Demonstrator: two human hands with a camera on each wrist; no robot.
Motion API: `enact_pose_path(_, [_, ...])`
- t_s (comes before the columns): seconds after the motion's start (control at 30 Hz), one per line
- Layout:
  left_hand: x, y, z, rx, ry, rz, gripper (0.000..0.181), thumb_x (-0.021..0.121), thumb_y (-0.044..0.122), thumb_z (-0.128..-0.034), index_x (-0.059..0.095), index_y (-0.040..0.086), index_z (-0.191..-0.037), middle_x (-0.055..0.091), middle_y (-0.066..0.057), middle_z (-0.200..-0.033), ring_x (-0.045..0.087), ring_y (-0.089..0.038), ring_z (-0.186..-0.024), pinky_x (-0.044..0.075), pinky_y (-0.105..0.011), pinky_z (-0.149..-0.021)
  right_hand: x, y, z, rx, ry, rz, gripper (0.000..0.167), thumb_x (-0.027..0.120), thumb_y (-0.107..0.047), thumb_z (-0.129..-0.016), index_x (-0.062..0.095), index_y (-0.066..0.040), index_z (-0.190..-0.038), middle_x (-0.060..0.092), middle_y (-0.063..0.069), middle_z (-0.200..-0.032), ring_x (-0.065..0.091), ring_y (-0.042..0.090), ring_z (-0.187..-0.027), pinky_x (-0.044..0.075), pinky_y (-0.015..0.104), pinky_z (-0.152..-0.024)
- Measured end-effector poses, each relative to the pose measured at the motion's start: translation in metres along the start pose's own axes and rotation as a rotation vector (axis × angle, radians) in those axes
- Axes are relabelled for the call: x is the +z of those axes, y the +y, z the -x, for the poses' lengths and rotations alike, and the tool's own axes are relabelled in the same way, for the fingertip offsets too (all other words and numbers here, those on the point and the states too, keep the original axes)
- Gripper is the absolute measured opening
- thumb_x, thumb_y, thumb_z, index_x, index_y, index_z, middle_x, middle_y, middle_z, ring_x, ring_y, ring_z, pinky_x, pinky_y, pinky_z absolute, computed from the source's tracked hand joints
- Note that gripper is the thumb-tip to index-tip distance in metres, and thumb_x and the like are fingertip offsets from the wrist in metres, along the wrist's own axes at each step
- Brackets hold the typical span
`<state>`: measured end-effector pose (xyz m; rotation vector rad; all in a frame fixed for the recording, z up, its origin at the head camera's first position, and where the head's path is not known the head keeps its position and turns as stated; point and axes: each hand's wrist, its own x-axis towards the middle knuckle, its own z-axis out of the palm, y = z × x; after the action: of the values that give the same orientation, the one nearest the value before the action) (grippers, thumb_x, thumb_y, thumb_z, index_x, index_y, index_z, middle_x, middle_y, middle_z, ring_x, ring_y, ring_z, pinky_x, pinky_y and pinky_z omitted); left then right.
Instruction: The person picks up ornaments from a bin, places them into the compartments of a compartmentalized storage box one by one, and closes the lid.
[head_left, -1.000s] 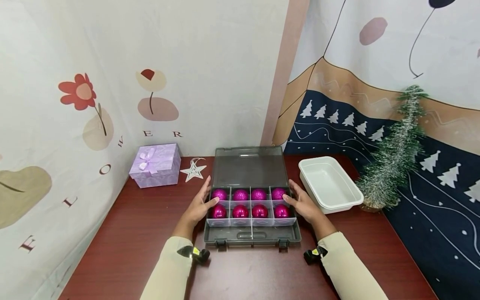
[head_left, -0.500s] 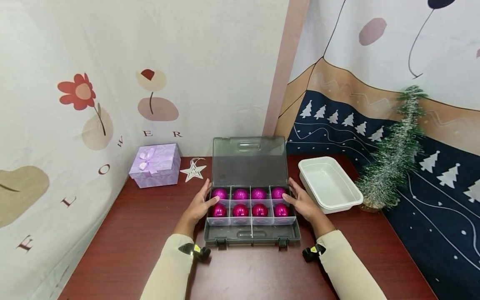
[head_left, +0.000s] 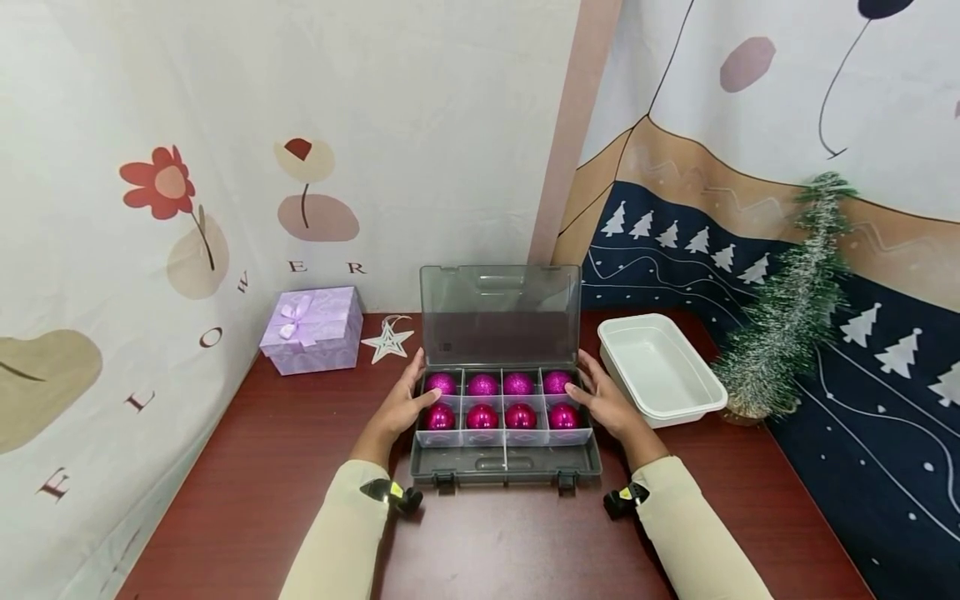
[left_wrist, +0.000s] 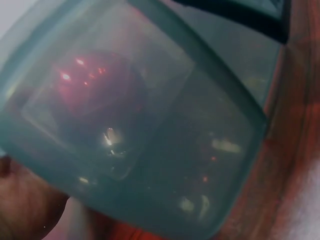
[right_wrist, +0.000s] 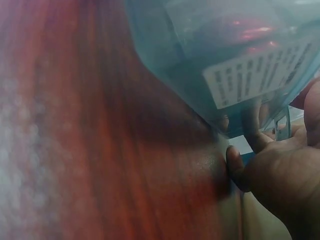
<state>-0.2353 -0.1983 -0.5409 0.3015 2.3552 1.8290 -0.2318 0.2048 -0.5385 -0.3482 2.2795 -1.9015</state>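
Observation:
A clear grey plastic storage box (head_left: 459,461) stands in the middle of the table in the head view, its lid (head_left: 500,321) raised at the back. Several shiny magenta Christmas baubles (head_left: 482,417) sit one to a compartment in two rows; the front compartments hold none. My left hand (head_left: 397,411) grips the box's left side, thumb over the rim. On the opposite side my right hand (head_left: 613,408) holds it the same way. The right wrist view shows fingers (right_wrist: 257,132) against the box's end, near a printed white label (right_wrist: 262,70). A bauble (left_wrist: 95,85) shows through the wall in the left wrist view.
At the back left are a lilac gift box (head_left: 315,333) with a bow and a white star ornament (head_left: 387,340). A white plastic tub (head_left: 660,367) stands right of the storage box, close to my right hand. Beyond it leans a small frosted Christmas tree (head_left: 787,308).
The storage box's lid has swung up to a more upright position against the back. The box has shifted slightly away from me, with both hands still gripping its sides.

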Motion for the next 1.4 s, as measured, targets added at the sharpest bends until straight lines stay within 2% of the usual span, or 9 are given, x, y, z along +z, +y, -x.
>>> enact_pose_path(0.1, [0.000,0.001,0.000,0.000,0.005,-0.004,0.095,0.063,0.001,-0.1070,0.000,0.011,-0.177,0.008,-0.026,-0.183,0.012,-0.047,-0.170,0.012,-0.068,-0.137,0.000,0.002,-0.001,-0.010,0.012,0.002,0.079,0.060,-0.007,-0.111,0.011,-0.003,-0.173,0.011,0.025,-0.182,0.011,0.051,-0.169,0.032,0.060,-0.132])
enact_pose_path(0.23, [0.000,0.002,-0.002,0.020,0.008,0.003,0.093,0.062,-0.001,-0.1065,0.002,0.009,-0.176,0.009,-0.029,-0.182,0.011,-0.049,-0.169,0.015,-0.069,-0.137,0.000,0.002,-0.002,-0.019,0.033,0.024,0.077,0.062,-0.006,-0.110,0.014,-0.001,-0.171,0.014,0.026,-0.181,0.015,0.051,-0.169,0.038,0.049,-0.128])
enact_pose_path(0.33, [0.000,0.004,-0.003,0.028,0.008,0.011,0.091,0.061,-0.003,-0.1063,0.003,0.006,-0.175,0.009,-0.029,-0.181,0.011,-0.050,-0.169,0.019,-0.068,-0.136,0.000,0.002,-0.003,-0.024,0.043,0.034,0.078,0.062,-0.004,-0.110,0.013,-0.001,-0.171,0.014,0.026,-0.181,0.016,0.051,-0.169,0.036,0.055,-0.129])
enact_pose_path(0.53, [0.001,0.003,-0.002,0.044,0.014,0.031,0.090,0.061,-0.005,-0.1054,0.005,0.004,-0.174,0.004,-0.026,-0.183,0.011,-0.049,-0.170,0.025,-0.066,-0.135,-0.001,0.002,-0.004,-0.027,0.053,0.059,0.089,0.062,-0.005,-0.110,0.003,-0.009,-0.176,0.013,0.026,-0.182,0.017,0.051,-0.168,0.030,0.066,-0.131])
enact_pose_path(0.8, [0.000,0.002,-0.001,0.083,0.019,0.017,0.104,0.065,-0.003,-0.1046,-0.009,0.013,-0.176,0.002,-0.029,-0.183,0.013,-0.054,-0.168,0.021,-0.069,-0.135,-0.001,-0.001,-0.001,-0.065,0.052,0.126,0.088,0.062,-0.003,-0.109,0.005,-0.007,-0.176,0.016,0.028,-0.181,0.020,0.053,-0.167,0.032,0.066,-0.129])
enact_pose_path(0.97, [0.000,0.005,-0.002,0.081,0.015,-0.004,0.101,0.065,-0.003,-0.1044,-0.003,0.016,-0.177,0.007,-0.025,-0.184,0.013,-0.052,-0.168,0.015,-0.068,-0.137,0.000,-0.006,-0.001,-0.121,0.064,0.195,0.092,0.064,-0.001,-0.108,0.004,-0.009,-0.177,0.024,0.032,-0.177,0.025,0.056,-0.164,0.028,0.068,-0.131])
enact_pose_path(1.17, [0.001,0.006,-0.002,0.056,0.034,-0.006,0.099,0.066,-0.001,-0.1045,0.002,0.020,-0.178,0.012,-0.021,-0.184,0.016,-0.049,-0.169,0.010,-0.067,-0.138,0.001,-0.012,0.000,-0.106,0.073,0.220,0.091,0.065,-0.001,-0.107,0.006,-0.005,-0.176,0.026,0.034,-0.176,0.025,0.056,-0.164,0.027,0.067,-0.131])
enact_pose_path(1.27, [0.002,0.005,-0.001,0.058,0.047,-0.013,0.098,0.066,0.000,-0.1048,0.003,0.019,-0.178,0.012,-0.021,-0.184,0.016,-0.049,-0.169,0.008,-0.068,-0.138,0.002,-0.013,0.001,-0.097,0.075,0.206,0.091,0.066,-0.001,-0.106,0.006,-0.004,-0.175,0.025,0.034,-0.176,0.025,0.057,-0.164,0.026,0.068,-0.132])
enact_pose_path(1.4, [0.004,0.005,0.000,0.105,0.068,-0.030,0.097,0.067,-0.004,-0.1026,0.006,0.008,-0.177,0.016,-0.027,-0.182,0.019,-0.051,-0.167,0.008,-0.069,-0.137,0.003,-0.014,0.001,-0.097,0.090,0.234,0.090,0.067,-0.001,-0.106,0.009,-0.002,-0.175,0.023,0.033,-0.177,0.025,0.056,-0.164,0.030,0.073,-0.130])
